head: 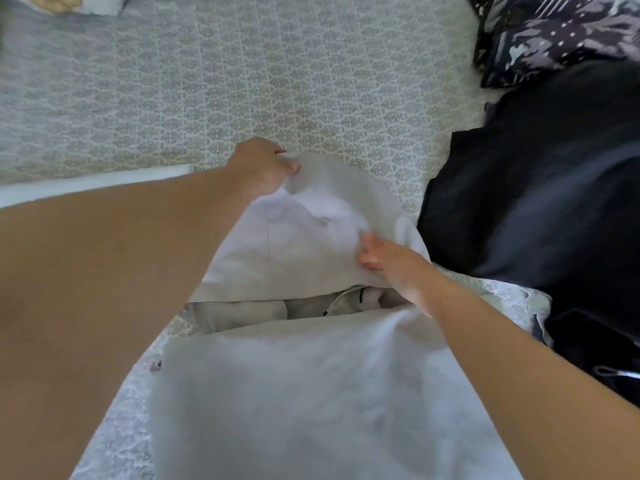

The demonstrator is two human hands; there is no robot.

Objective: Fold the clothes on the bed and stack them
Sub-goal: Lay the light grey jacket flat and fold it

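Head view looks straight down over my two bare arms at a bed (242, 81) covered in a pale patterned spread. I have a white garment (311, 216) in hand, lying across the near part of the bed and running back toward me under my forearms. My left hand (263, 164) is at its far edge, thumb and fingers (292, 167) pinching a fold of the cloth and lifting it a little. My right hand (394, 265) is nearer me on the right side of the same garment, its fingers curled into the fabric — it looks like a grip, though the blur keeps me from telling exactly how the fingertips sit.

As for progress, I judge I am early in the work. The white garment is only part-way through a fold: one layer is turned over, and a loose bunch of white cloth with a dark mark shows underneath between the layers. To the right a dark garment (536, 188) lies crumpled and unfolded, touching the white one's edge, and a dark printed cloth (554, 32) sits beyond it at the far right corner — also unfolded. I see no finished stack anywhere. At the far left corner something pale and yellowish is too cropped to name.
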